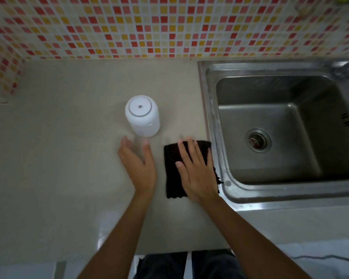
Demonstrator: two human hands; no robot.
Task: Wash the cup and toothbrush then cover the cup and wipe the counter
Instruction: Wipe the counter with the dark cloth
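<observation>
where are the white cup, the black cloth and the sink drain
white cup [142, 118], head view, side wall just below its top
black cloth [172, 174], head view, uncovered left strip
sink drain [257, 140], head view, centre of the strainer

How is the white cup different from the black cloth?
The cup is white and stands tall; the cloth is black and lies flat. The right hand rests on the cloth; the left hand is only near the cup. Both sit on the counter.
</observation>
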